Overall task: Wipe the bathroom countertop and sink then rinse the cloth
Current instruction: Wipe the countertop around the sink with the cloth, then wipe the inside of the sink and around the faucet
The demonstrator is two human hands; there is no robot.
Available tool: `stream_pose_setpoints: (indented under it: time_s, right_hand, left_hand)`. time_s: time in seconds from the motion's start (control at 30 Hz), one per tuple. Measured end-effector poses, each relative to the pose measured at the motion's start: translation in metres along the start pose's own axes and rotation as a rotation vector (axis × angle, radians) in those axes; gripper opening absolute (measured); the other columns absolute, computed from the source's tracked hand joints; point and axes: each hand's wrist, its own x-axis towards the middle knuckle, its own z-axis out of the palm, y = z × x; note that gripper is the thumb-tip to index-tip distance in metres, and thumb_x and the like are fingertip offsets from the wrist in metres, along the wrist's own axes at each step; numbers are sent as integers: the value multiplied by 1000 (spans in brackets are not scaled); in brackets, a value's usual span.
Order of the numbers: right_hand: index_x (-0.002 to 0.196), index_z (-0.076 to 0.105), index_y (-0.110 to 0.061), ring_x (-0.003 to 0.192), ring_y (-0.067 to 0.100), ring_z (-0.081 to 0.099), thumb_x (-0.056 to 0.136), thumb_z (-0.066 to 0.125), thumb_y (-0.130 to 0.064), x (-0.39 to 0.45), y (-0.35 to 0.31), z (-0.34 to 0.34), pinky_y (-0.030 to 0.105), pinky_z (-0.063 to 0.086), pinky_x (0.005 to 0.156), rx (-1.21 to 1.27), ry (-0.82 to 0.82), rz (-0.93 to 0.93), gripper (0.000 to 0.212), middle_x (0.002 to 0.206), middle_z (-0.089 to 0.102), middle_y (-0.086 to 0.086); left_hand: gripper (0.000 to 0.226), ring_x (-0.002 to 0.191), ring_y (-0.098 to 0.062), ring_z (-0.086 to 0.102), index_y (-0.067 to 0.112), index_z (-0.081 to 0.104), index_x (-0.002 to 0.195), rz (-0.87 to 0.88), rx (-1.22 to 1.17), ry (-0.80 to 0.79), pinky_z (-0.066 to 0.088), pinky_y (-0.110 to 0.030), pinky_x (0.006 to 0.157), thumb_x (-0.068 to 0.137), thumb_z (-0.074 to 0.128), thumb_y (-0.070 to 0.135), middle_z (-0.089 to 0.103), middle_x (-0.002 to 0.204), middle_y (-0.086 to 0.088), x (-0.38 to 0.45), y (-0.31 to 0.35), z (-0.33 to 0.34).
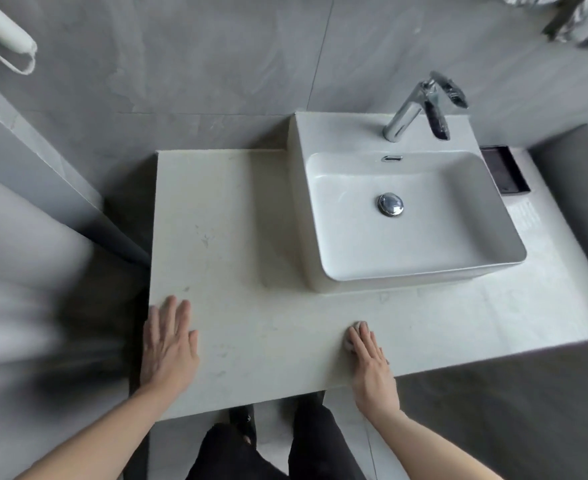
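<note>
Countertop wiping underway: flat right hand (372,358) presses what seems a small grey cloth (354,332) onto the pale stone countertop (251,254); flat left hand (169,344) braces, holding nothing; next sweep toward the white ceramic sink (406,216).

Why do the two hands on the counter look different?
The left hand lies flat and bare near the countertop's left front corner; the right hand has a small grey cloth under its fingers. The left hand's fingers spread apart; the right hand's stay close together. Both have straight fingers and rest near the front edge.
</note>
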Motion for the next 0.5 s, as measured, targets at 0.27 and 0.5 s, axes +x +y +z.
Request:
stream_pose_setpoints:
  time_s: [0.27,0.5]
  right_hand:
    - [152,43,-26,146,19,39,85,38,14,13,48,-74,35,52,87,10,29,175,78,167,27,-6]
    - [145,54,-24,140,15,51,90,40,12,31,92,-107,25,47,98,235,-28,118,67,155,45,-13]
  left_hand:
    - [65,159,-23,-16,24,8,167,165,-12,-236,6,-39,129,106,31,20,-14,174,2,-24,91,-8]
    - [55,158,-21,15,27,42,155,-32,-94,-280,35,-38,120,100,44,23,14,173,3,-16,176,-28]
